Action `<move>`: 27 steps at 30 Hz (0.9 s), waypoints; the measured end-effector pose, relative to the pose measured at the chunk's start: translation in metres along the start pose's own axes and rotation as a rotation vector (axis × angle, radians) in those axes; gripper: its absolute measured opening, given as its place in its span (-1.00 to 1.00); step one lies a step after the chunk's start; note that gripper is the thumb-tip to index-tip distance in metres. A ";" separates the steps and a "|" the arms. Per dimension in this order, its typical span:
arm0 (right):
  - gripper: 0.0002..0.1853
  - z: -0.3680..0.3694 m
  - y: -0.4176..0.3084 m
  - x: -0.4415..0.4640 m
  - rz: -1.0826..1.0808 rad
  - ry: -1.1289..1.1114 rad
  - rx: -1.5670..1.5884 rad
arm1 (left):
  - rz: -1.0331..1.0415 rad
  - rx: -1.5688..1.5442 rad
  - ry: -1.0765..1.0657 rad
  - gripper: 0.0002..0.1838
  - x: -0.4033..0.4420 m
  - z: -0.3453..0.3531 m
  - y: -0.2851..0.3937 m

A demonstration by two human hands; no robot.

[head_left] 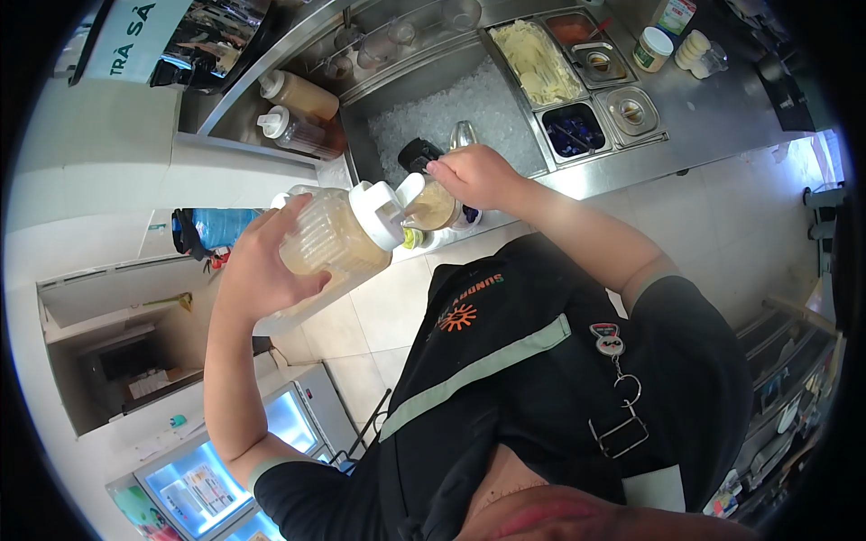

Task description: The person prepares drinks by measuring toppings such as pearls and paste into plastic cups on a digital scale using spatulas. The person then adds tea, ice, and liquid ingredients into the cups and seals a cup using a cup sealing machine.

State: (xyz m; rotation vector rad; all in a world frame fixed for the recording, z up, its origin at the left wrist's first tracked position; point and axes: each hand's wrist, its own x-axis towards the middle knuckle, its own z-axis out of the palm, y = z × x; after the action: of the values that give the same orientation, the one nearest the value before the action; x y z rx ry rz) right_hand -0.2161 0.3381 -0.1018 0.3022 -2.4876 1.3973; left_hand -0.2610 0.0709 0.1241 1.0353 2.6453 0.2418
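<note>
My left hand (271,261) is wrapped round a large clear plastic bottle (329,234) of pale beige liquid. The bottle is tilted to the right, its white spout lid (381,212) open over a small clear cup (431,207) with beige contents. My right hand (478,176) is closed at the cup's upper side; its exact hold is partly hidden. A black object (418,154) and a shiny metal piece (463,135) are just beyond the fingers, above the ice (451,104).
Two bottles (302,96) with white lids stand in the left rail. Right of the ice bin are a tray of pale yellow food (537,63), a dark blue tray (573,129) and lidded steel pans (631,110). A white-lidded jar (653,49) stands on the counter (713,108).
</note>
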 end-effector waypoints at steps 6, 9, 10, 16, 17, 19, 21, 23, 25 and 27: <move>-0.53 0.001 -0.001 0.000 -0.026 0.002 0.020 | 0.044 -0.044 0.046 -0.07 -0.003 0.009 -0.011; -0.52 -0.001 -0.007 -0.002 0.014 0.005 0.043 | 0.070 -0.088 0.104 -0.04 -0.010 0.023 -0.025; -0.52 -0.001 -0.006 -0.003 0.026 0.015 0.075 | 0.059 -0.094 0.105 -0.04 -0.012 0.030 -0.031; -0.54 -0.004 -0.017 -0.009 0.142 0.037 0.181 | 0.021 -0.452 0.232 0.00 -0.034 0.084 -0.061; -0.55 -0.006 -0.016 -0.011 0.143 0.038 0.165 | 0.008 -0.468 0.238 0.00 -0.042 0.096 -0.065; -0.55 -0.010 -0.006 -0.014 0.140 0.027 0.105 | 0.022 -0.591 0.390 0.02 -0.056 0.121 -0.075; -0.55 -0.015 0.004 -0.018 0.125 0.022 -0.088 | -0.012 -0.690 0.423 0.05 -0.077 0.145 -0.086; -0.54 -0.020 0.012 -0.020 0.137 -0.028 -0.197 | -0.129 -0.950 0.572 0.07 -0.097 0.162 -0.084; -0.53 -0.015 0.031 -0.025 0.116 -0.093 -0.458 | -0.131 -0.992 0.616 0.08 -0.119 0.180 -0.091; -0.53 -0.010 0.045 -0.029 0.120 -0.124 -0.557 | -0.225 -1.086 0.727 0.07 -0.137 0.195 -0.098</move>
State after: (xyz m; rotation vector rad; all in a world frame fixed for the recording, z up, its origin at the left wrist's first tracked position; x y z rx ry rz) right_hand -0.2013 0.3710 -0.1425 0.1239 -2.9040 0.6827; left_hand -0.1641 -0.0842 -0.0569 0.2714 2.4206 2.0028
